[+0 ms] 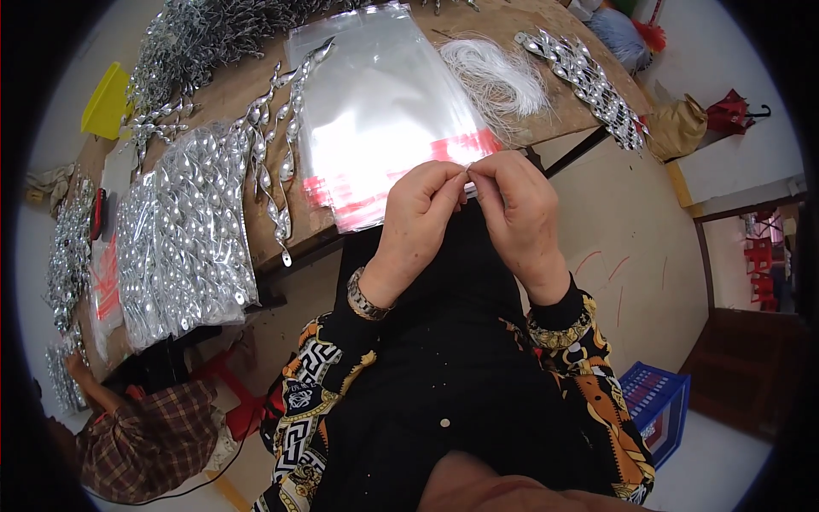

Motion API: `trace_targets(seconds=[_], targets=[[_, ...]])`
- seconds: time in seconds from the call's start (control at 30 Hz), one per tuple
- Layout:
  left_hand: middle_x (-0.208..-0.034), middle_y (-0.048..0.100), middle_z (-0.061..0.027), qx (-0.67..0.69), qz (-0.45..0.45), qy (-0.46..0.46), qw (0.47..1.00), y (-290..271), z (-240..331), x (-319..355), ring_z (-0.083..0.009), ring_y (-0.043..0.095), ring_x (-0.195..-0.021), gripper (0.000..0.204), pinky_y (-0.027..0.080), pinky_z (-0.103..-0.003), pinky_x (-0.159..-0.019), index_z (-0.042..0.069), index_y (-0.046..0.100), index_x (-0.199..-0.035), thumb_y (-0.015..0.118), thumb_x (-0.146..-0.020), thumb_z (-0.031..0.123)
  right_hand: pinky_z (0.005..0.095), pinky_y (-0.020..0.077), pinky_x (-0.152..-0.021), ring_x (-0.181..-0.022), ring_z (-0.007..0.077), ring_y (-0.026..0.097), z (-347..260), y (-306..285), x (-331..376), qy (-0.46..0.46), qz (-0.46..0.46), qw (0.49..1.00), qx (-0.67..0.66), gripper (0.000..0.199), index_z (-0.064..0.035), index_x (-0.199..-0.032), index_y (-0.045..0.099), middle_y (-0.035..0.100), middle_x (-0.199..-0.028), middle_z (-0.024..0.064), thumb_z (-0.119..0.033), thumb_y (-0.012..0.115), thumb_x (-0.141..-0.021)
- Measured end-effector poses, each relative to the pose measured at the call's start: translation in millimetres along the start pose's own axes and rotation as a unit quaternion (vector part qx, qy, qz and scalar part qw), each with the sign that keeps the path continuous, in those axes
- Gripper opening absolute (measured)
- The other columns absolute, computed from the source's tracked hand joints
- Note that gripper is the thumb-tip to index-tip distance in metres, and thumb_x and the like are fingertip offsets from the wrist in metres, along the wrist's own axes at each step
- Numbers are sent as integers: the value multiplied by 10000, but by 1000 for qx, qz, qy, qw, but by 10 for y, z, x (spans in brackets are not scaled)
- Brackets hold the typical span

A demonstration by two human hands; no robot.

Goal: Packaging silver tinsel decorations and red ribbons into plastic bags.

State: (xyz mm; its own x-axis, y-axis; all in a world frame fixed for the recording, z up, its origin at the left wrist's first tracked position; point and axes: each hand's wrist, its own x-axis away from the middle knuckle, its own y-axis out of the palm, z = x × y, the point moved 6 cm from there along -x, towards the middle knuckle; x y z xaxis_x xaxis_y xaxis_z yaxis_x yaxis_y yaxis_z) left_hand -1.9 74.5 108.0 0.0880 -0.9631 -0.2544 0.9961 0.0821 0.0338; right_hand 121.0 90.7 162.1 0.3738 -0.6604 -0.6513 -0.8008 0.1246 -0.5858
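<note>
My left hand (420, 218) and my right hand (520, 218) meet fingertip to fingertip in front of my body, just off the table's near edge. Thumb and forefinger are pinched on each; whatever is between them is too small to make out. Right behind the hands lies a stack of clear plastic bags (375, 94) with red bands along their near ends. A hank of white string (499, 77) rests to the right of the stack. Silver twisted strands (281, 162) trail along the left side of the bags.
Plastic packs of silver twists (183, 230) cover the table (529, 17) at left. More silver strands (589, 85) hang over its right edge, and a silver heap (222, 34) lies at the back. A person in a checked shirt (145, 435) works at lower left. A blue crate (657, 410) stands at right.
</note>
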Motion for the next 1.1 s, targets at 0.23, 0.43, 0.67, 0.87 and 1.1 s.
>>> trace_targets(seconds=[0.23,0.43,0.67,0.87,1.1], targets=[[-723,566,-37,14,7,-18,1000,-8,-26,-6,-92,533,-647,135,438,-230,-605,-41,604,-905,537,-916,76,340,470,-619,-711,282,597,-5,23,15,-20,21,999,17,92,-9,-859,588,600,-791,118,44,621,-791],[-728,580,-31,32,5,-37,999,-3,-56,-8,-84,541,-657,156,447,-221,-619,-37,611,-921,528,-927,94,322,468,-625,-706,268,590,45,30,8,6,3,1000,0,65,-5,-855,584,591,-787,114,28,611,-806],[-727,582,-17,84,-1,-65,994,3,-67,-14,-74,538,-663,177,450,-213,-630,-30,623,-940,521,-939,115,271,458,-675,-753,168,573,184,62,35,95,-26,987,-125,36,9,-880,585,588,-838,82,6,586,-844],[-721,574,-7,101,-14,-82,991,5,-47,-25,-66,521,-654,185,438,-203,-624,-32,634,-933,531,-934,123,232,444,-713,-797,96,538,352,141,90,170,-36,948,-266,45,14,-915,585,586,-905,34,-12,568,-882],[-739,590,2,106,-9,-92,990,29,-61,-24,-49,506,-648,178,418,-195,-586,-27,642,-948,556,-919,126,206,420,-732,-789,56,498,425,230,136,262,-54,856,-442,79,-7,-958,592,581,-936,11,-58,550,-916]])
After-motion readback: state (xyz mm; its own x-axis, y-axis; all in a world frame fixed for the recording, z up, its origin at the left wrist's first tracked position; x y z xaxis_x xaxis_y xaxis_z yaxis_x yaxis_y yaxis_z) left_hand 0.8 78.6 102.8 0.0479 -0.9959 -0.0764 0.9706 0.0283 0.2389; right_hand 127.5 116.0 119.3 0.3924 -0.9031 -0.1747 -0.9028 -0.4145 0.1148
